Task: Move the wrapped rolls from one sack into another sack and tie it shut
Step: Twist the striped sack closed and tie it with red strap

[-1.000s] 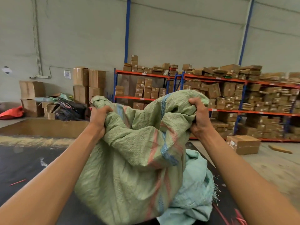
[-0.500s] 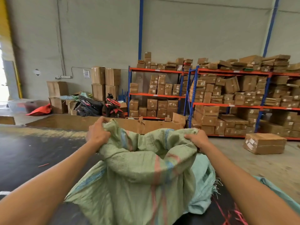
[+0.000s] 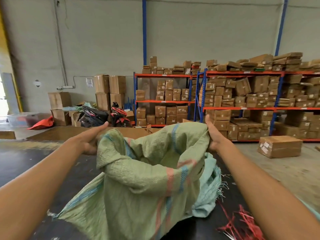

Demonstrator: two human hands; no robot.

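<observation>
Green woven sack (image 3: 143, 184) slumped on dark floor, mouth open, pale blue sack (image 3: 210, 189) behind. Left hand (image 3: 90, 141) flat-fingered against left rim, right hand (image 3: 213, 137) pinching right rim. No rolls visible. Worth spreading the rim wide and keeping it taut.

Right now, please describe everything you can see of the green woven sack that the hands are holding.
The green sack looks like woven plastic, pale green with pink and blue stripes running down it. Its mouth is spread open and faces up; nothing shows inside. The near rim folds outward. The left hand holds the left rim with fingers extended, and the right hand presses the right rim. The body slumps crumpled on the dark floor. A lighter blue-green sack with a frayed edge lies against its right side.
</observation>
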